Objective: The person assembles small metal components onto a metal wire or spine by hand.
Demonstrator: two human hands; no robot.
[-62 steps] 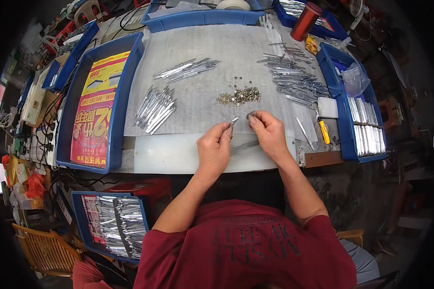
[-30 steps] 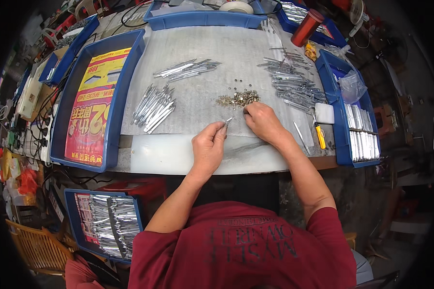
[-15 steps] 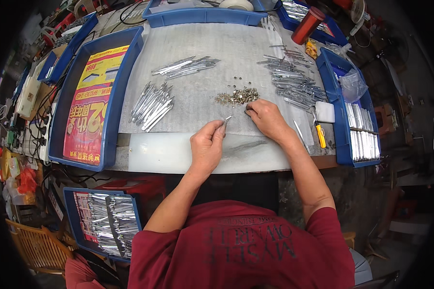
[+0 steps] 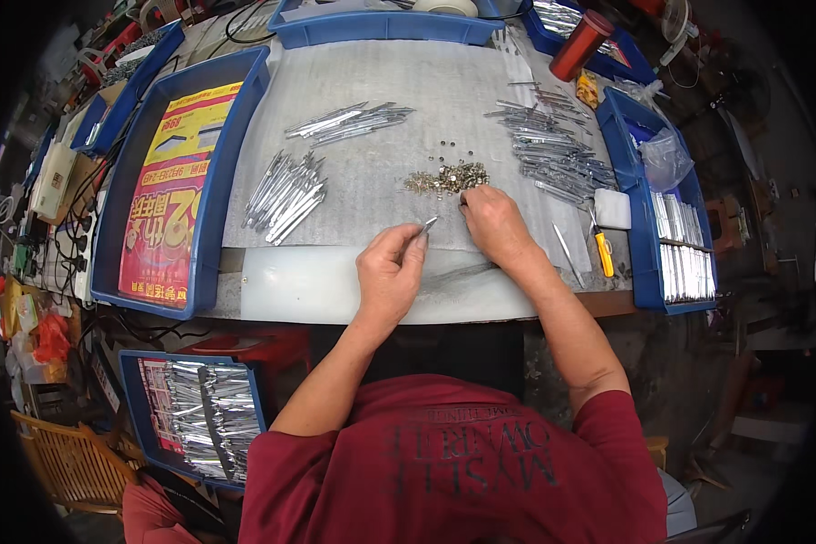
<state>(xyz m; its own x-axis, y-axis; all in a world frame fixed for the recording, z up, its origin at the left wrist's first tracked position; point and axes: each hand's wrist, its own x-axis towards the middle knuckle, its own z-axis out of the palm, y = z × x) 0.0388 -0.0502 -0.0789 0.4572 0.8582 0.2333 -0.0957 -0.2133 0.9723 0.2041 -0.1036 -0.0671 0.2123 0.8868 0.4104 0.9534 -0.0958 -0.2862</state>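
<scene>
Bare L forearm (image 4: 343, 374) + bare R forearm (image 4: 573, 328) angled fwd & inward, converging. Bare L hand (image 4: 388, 272): thumb & index in pinch grip, other fingers curled; wrist approx. straight. Bare R hand (image 4: 499, 227): back up, fingers (image 4: 480, 196) bent, tips pointing L; contact betw. tips unclear. Hands apart, R slightly farther fwd.
</scene>
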